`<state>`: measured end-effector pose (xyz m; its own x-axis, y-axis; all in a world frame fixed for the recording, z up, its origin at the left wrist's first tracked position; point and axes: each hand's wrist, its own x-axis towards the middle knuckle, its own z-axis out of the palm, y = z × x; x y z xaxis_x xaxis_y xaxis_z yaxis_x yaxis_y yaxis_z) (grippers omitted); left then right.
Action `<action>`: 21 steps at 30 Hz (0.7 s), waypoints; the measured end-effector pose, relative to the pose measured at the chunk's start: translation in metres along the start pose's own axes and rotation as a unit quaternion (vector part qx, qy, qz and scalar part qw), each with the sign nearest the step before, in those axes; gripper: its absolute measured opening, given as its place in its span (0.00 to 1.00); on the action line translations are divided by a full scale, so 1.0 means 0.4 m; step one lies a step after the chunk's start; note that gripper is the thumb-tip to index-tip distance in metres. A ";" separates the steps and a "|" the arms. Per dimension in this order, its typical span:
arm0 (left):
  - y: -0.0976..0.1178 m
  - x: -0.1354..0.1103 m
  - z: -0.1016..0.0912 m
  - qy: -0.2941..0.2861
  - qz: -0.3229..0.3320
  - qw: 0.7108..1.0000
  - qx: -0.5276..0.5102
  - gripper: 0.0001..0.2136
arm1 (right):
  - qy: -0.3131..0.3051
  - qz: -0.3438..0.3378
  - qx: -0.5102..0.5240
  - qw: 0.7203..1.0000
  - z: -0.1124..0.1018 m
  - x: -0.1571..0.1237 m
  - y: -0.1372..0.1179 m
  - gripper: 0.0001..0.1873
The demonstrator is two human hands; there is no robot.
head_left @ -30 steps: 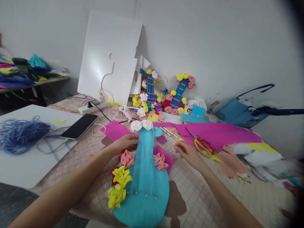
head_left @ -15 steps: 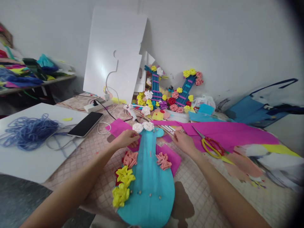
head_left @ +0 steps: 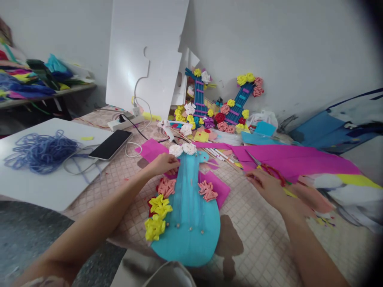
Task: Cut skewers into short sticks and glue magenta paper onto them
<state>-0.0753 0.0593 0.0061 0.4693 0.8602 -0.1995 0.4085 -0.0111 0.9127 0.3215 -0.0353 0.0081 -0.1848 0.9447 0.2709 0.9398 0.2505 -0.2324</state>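
The turquoise guitar-shaped piece point(head_left: 191, 247) lies on the desk point(head_left: 257, 243) right in front of me, its neck pointing away, yellow flowers point(head_left: 154, 227) on its left edge. My left hand point(head_left: 164, 164) is beside the neck, fingers curled in; whether they pinch anything I cannot tell. My right hand point(head_left: 265, 186) is apart from the piece, near the scissors point(head_left: 271, 170), fingers loosely bent, their hold equally unclear. Farther left, a phone point(head_left: 110, 144) lies near blue yarn point(head_left: 42, 151).
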 end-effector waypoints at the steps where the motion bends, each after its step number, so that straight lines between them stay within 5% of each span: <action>1: 0.003 -0.001 0.002 0.003 -0.003 1.000 -0.001 0.11 | -0.006 -0.012 -0.005 1.000 0.006 0.002 -0.005 0.09; 21: -0.002 0.001 0.008 0.018 0.017 1.000 0.013 0.10 | -0.005 -0.039 -0.047 0.998 0.016 0.004 -0.052 0.11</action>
<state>-0.0729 0.0579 0.0040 0.4543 0.8773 -0.1547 0.4130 -0.0536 0.9091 0.3000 -0.0377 0.0072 -0.2603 0.9255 0.2750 0.9452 0.3024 -0.1229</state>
